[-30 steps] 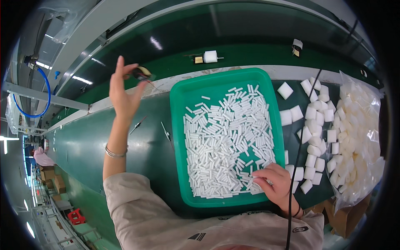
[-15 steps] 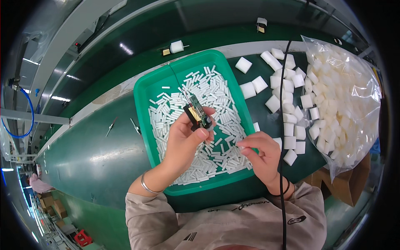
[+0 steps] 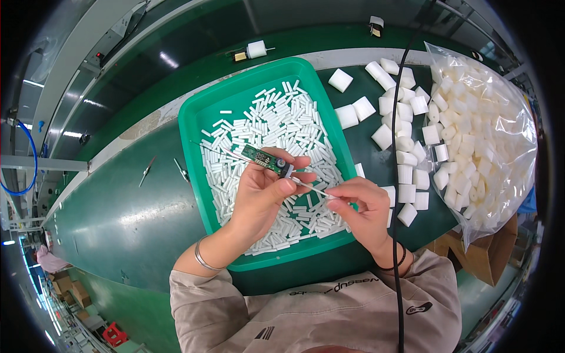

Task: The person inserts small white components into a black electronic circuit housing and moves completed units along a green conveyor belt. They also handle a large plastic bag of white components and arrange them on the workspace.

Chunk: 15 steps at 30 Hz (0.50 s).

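Note:
My left hand (image 3: 256, 200) is closed around a small green circuit board (image 3: 261, 157) with a dark round end piece. Thin wires trail from the board's far-left end. From its near-right end a thin pale strand (image 3: 312, 187), a wire or slim stick, runs across to my right hand (image 3: 366, 207). The right thumb and forefinger pinch that strand's other end, where a small white tip is partly hidden. Both hands are above a green tray (image 3: 191, 147) strewn with short white sticks (image 3: 282, 115).
Right of the tray lie many white foam blocks (image 3: 406, 159) beside a clear plastic bag (image 3: 477, 135) full of more. A black cable (image 3: 395, 176) hangs in front. Two similar assemblies lie beyond the tray, one with a white block (image 3: 256, 49). A thin tool (image 3: 147, 172) lies at left.
The circuit board has turned in my left hand, its far end swinging left and its green face now showing. A pale strand now spans between my hands. The view has shifted slightly.

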### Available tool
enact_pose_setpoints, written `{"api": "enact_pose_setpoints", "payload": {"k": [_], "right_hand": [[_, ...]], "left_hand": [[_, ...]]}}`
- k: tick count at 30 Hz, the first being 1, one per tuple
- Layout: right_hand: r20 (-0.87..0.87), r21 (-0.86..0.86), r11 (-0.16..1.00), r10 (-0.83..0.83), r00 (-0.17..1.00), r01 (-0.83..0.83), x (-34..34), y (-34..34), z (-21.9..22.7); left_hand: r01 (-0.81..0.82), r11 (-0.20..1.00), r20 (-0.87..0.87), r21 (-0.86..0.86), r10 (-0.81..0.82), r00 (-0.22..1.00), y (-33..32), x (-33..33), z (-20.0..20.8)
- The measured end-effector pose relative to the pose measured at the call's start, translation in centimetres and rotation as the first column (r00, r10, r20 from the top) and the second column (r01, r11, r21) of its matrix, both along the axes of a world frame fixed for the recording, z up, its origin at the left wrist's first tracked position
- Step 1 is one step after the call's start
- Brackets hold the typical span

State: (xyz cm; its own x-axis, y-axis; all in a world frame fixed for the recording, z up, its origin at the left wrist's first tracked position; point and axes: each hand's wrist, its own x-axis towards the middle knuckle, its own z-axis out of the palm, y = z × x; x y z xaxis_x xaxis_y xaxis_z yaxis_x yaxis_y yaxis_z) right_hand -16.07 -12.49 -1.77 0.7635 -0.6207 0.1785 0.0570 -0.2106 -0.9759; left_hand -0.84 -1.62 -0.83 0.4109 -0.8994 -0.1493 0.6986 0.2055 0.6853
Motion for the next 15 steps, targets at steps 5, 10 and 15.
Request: {"api": "enact_pose_setpoints", "payload": {"k": [5, 10, 15], "right_hand": [[-0.037, 0.015, 0.999, -0.037, 0.999, 0.037, 0.05, 0.17, 0.23], [-0.003, -0.2, 0.973, -0.122, 0.993, 0.119, -0.13, -0.34, 0.06], [0.063, -0.15, 0.983, -0.098, 0.993, 0.107, -0.29, -0.67, -0.08]], "left_hand": [[0.126, 0.991, 0.167, 0.038, -0.13, 0.977, -0.1, -0.25, -0.19], [0.152, 0.986, 0.537, 0.065, -0.163, 0.827, -0.44, 0.05, 0.11], [0.081, 0.992, 0.657, 0.095, -0.123, 0.744, -0.19, 0.12, 0.16]]}}
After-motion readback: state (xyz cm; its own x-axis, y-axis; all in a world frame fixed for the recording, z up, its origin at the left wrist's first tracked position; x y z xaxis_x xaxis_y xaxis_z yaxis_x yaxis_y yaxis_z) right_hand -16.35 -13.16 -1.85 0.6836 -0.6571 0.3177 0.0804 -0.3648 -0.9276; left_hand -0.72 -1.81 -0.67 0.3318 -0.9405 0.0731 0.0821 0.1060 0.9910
